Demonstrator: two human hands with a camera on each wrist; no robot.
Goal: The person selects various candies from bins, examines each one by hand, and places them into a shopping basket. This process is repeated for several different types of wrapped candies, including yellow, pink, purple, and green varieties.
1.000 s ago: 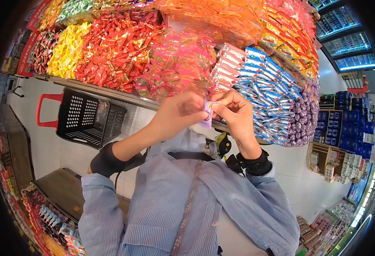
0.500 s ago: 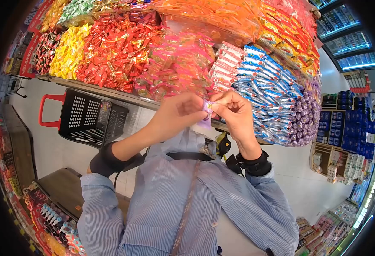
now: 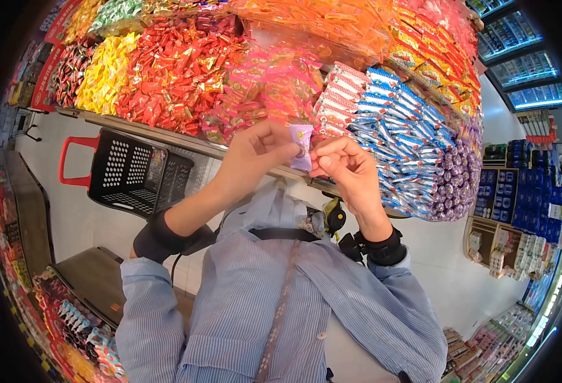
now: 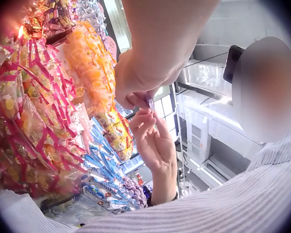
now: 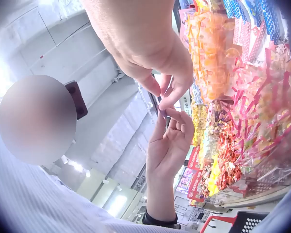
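Note:
A small candy in a purple wrapper (image 3: 301,147) with a yellow mark on its upper part is held up in front of the chest, its printed face towards the head camera. My left hand (image 3: 253,156) pinches it from the left, thumb laid across its front. From the other side my right hand (image 3: 351,172) has its thumb and fingers curled at the candy's right edge. Both wrist views show the fingertips of the left hand (image 4: 145,73) and right hand (image 5: 150,53) meeting around the thin wrapper, which they partly hide.
Beyond the hands is a display counter heaped with red candies (image 3: 172,83), pink-wrapped candies (image 3: 271,89), blue-and-white sticks (image 3: 396,140) and purple sweets (image 3: 453,179). A black basket (image 3: 134,169) with a red handle (image 3: 73,159) stands below the counter's left edge. Stocked shelves (image 3: 517,198) are on the right.
The candy has shifted slightly left and up and turned so that more of its face shows. The right fingers, which covered part of it before, now sit at its edge.

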